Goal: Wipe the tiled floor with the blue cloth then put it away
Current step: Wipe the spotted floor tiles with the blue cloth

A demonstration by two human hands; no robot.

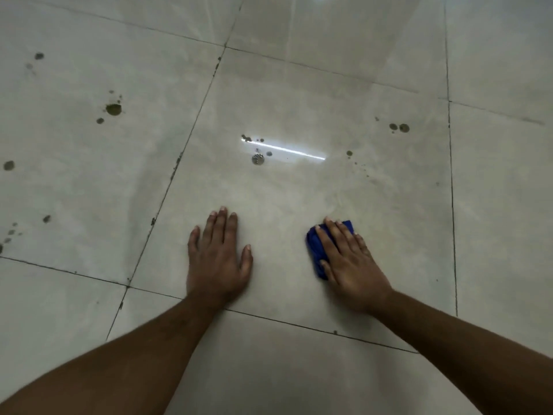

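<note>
The floor is pale grey glossy tile [299,94] with dark grout lines. My right hand [348,262] lies flat on top of a folded blue cloth [315,244], pressing it onto the central tile; only the cloth's left and far edges show past my fingers. My left hand [217,256] rests palm down on the same tile, fingers together, holding nothing, roughly a hand's width left of the cloth.
Dark dirt spots mark the tiles: a cluster at the left [113,109], a few beyond my hands near a bright light reflection [257,158], and two at the right [399,127]. More small specks dot the far left edge [9,165].
</note>
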